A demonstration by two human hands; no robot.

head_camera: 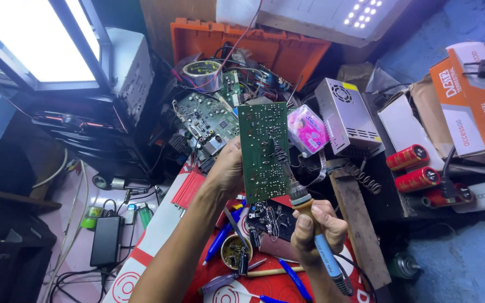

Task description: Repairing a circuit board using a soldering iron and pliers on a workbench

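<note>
Packages and a lit panel around the workbench

An orange-and-white cardboard box (472,95) stands at the right edge, with a plain white box (408,126) just beside it on its left. A small pink-and-white plastic packet (307,130) lies near the middle. A bright white rectangular lit panel (35,36) in a dark frame fills the top-left corner.
</note>
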